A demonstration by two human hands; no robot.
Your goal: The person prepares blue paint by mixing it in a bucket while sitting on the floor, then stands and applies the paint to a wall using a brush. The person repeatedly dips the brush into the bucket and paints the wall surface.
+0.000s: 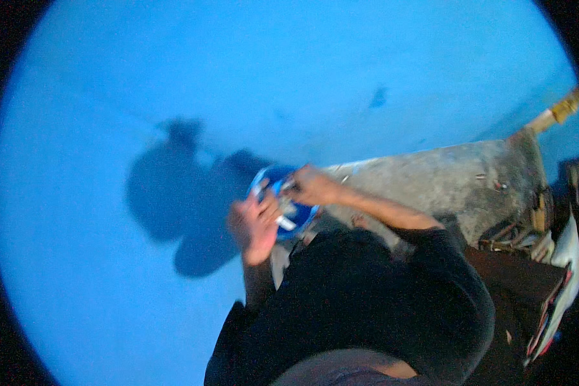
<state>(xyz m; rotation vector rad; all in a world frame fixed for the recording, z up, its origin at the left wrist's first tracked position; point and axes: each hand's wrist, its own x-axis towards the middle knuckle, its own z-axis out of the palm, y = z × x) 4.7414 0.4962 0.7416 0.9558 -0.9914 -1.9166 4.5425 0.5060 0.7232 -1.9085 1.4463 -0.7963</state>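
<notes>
My left hand (256,226), blurred by motion, is at the left side of a round blue tub (303,220). A small white object (285,222) shows at its fingers; its kind is too blurred to tell. Over the tub's far right rim, my right hand (315,186) has its fingers bent together. A small dark and pale shape sits at those fingertips, not clear enough to name. Inside the tub lies some pale stuff (289,209), partly hidden by my fingers.
A blue wall (289,77) rises right beyond the tub and along the left, with my shadow on it. Rough grey floor (424,180) stretches to the right. Wooden pieces (521,238) and a white sheet-like thing (565,254) are at the far right.
</notes>
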